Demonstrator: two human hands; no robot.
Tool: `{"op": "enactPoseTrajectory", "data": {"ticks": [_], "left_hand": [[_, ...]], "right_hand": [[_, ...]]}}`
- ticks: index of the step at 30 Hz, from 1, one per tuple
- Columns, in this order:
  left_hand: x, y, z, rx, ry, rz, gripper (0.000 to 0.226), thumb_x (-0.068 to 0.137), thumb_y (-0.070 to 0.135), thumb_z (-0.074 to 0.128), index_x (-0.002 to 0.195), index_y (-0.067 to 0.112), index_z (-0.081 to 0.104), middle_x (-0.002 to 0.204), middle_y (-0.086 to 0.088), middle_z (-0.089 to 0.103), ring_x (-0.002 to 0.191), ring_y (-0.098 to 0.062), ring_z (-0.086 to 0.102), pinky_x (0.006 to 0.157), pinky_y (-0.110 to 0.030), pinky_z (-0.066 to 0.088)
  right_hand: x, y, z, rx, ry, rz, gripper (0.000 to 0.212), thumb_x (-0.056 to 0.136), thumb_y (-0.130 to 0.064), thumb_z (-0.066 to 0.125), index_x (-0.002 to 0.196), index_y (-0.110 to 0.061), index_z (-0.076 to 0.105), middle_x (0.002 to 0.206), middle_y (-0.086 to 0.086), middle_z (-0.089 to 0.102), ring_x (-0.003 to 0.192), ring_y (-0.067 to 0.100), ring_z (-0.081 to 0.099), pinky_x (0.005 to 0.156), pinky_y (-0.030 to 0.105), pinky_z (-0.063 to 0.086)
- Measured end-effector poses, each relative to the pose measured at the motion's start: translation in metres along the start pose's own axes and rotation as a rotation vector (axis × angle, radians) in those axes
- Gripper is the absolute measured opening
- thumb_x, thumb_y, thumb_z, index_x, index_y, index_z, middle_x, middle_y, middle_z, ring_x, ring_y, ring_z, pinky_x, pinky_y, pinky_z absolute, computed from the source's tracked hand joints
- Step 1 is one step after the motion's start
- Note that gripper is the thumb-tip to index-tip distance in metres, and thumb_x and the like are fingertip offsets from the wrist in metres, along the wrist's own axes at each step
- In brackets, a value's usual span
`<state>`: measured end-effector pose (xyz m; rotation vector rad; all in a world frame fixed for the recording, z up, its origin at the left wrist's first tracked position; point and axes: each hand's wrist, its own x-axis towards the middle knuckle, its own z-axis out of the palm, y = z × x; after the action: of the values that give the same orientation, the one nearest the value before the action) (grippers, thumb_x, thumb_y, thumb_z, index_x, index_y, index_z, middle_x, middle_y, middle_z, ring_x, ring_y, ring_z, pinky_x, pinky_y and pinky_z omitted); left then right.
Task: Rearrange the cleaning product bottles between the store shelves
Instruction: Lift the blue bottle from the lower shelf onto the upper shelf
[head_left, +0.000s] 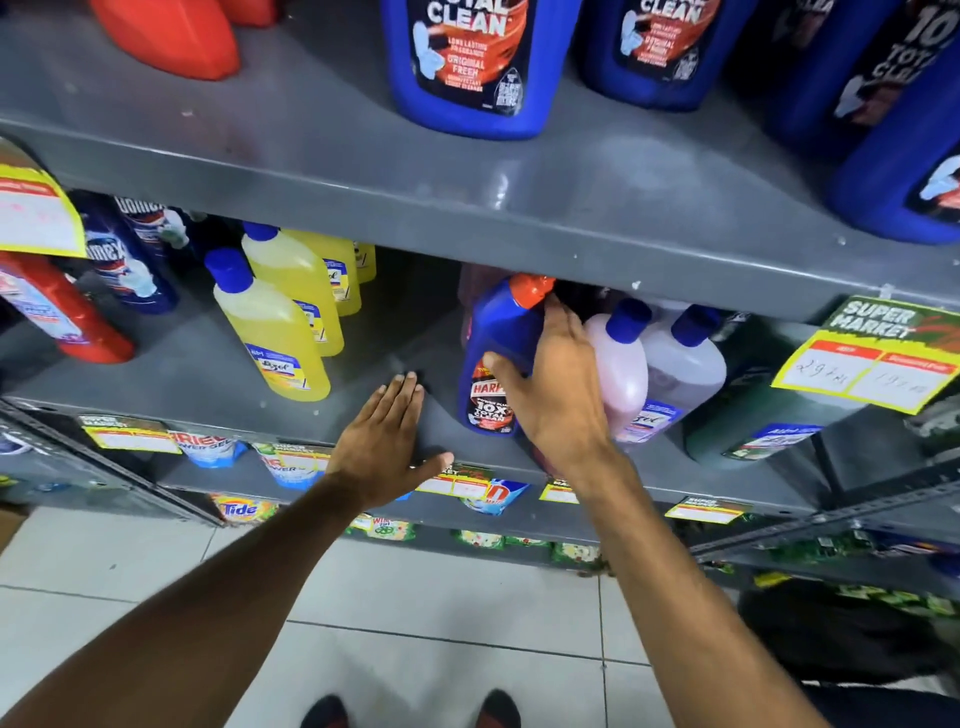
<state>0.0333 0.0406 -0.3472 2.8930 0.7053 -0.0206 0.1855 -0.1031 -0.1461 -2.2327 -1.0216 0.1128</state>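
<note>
Bare shelf left of blue bottle –

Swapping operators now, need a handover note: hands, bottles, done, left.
Right hand: wrapped around the small blue bottle with the red cap, which stands on the middle shelf beside the pink bottles.
Left hand: open, flat, empty, at the middle shelf's front edge.
Upper shelf: large blue bottles, bare space to their left.
Yellow bottles stand left on the middle shelf.
Done: cannot tell from this view.
Left: probably seat or move the blue bottle, then continue rearranging.
</note>
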Motion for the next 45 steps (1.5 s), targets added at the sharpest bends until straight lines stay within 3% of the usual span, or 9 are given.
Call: {"op": "enactPoseTrajectory", "data": {"ticks": [4,13,23,29,33,37,40,43,45], "left_hand": [[0.0,-0.001,0.004,-0.022,0.021,0.004,0.113,0.092,0.087,0.02,0.166,0.002,0.008,0.177,-0.016,0.001,0.164,-0.028,0.0,0.134,-0.041,0.003],[-0.001,0.001,-0.006,-0.04,-0.028,0.004,0.116,0.089,0.086,0.013,0.166,0.0,0.004,0.177,-0.018,-0.001,0.164,-0.029,-0.002,0.134,-0.044,0.006],[-0.083,0.035,-0.092,-0.062,0.085,0.014,0.12,0.09,0.088,0.027,0.164,-0.005,0.009,0.174,-0.023,0.0,0.164,-0.033,0.003,0.134,-0.043,0.007],[-0.124,0.063,-0.187,-0.03,0.328,0.107,0.11,0.095,0.082,0.041,0.161,-0.004,0.027,0.172,-0.02,0.021,0.161,-0.032,0.021,0.129,-0.041,0.014],[-0.131,0.076,-0.247,0.029,0.497,0.198,0.104,0.095,0.077,0.046,0.159,-0.003,0.034,0.171,-0.018,0.027,0.159,-0.031,0.028,0.127,-0.043,0.022],[-0.124,0.083,-0.301,0.025,0.68,0.203,0.101,0.096,0.071,0.051,0.164,0.002,0.023,0.175,-0.013,0.022,0.162,-0.028,0.021,0.128,-0.047,0.024],[-0.105,0.08,-0.337,0.036,0.771,0.153,0.105,0.094,0.072,0.051,0.162,-0.003,0.024,0.173,-0.019,0.024,0.161,-0.032,0.022,0.13,-0.048,0.023],[-0.081,0.066,-0.364,0.037,0.646,0.011,0.118,0.088,0.086,0.035,0.163,-0.004,0.019,0.174,-0.021,0.019,0.163,-0.032,0.017,0.132,-0.046,0.018],[-0.065,0.056,-0.373,0.055,0.485,-0.098,0.13,0.08,0.095,0.02,0.165,-0.002,0.009,0.176,-0.018,0.01,0.164,-0.029,0.008,0.134,-0.041,0.008]], "right_hand": [[0.017,0.002,0.004,-0.021,-0.078,0.008,0.065,0.087,-0.025,0.084,0.14,-0.003,0.054,0.136,0.018,0.064,0.124,0.039,0.06,0.103,0.036,0.042],[0.009,0.004,0.003,0.033,-0.06,0.007,0.058,0.084,-0.019,0.088,0.131,-0.001,0.059,0.126,0.017,0.072,0.115,0.038,0.067,0.101,0.046,0.051],[-0.071,-0.027,-0.053,0.047,-0.054,-0.031,0.047,0.085,-0.026,0.089,0.121,-0.01,0.064,0.114,0.008,0.073,0.105,0.031,0.068,0.086,0.023,0.042],[-0.096,-0.079,-0.14,0.022,0.016,-0.187,0.05,0.08,-0.036,0.09,0.118,-0.013,0.066,0.105,0.008,0.076,0.099,0.034,0.07,0.084,0.04,0.048],[-0.094,-0.111,-0.203,0.0,0.14,-0.309,0.054,0.078,-0.048,0.088,0.116,-0.019,0.065,0.089,0.001,0.072,0.083,0.031,0.068,0.067,0.033,0.036],[-0.08,-0.142,-0.252,0.033,0.251,-0.422,0.051,0.075,-0.055,0.082,0.112,-0.025,0.063,0.086,-0.005,0.071,0.075,0.016,0.062,0.067,0.031,0.042],[-0.059,-0.159,-0.279,0.07,0.313,-0.48,0.044,0.076,-0.05,0.084,0.106,-0.027,0.062,0.084,-0.018,0.068,0.077,0.005,0.062,0.068,0.011,0.045],[-0.032,-0.169,-0.298,0.083,0.329,-0.473,0.042,0.077,-0.042,0.091,0.101,-0.033,0.058,0.084,-0.024,0.067,0.077,-0.003,0.063,0.07,0.001,0.043],[-0.012,-0.172,-0.305,0.094,0.334,-0.454,0.041,0.076,-0.042,0.092,0.101,-0.03,0.061,0.088,-0.02,0.073,0.079,-0.007,0.068,0.074,0.007,0.049]]}}
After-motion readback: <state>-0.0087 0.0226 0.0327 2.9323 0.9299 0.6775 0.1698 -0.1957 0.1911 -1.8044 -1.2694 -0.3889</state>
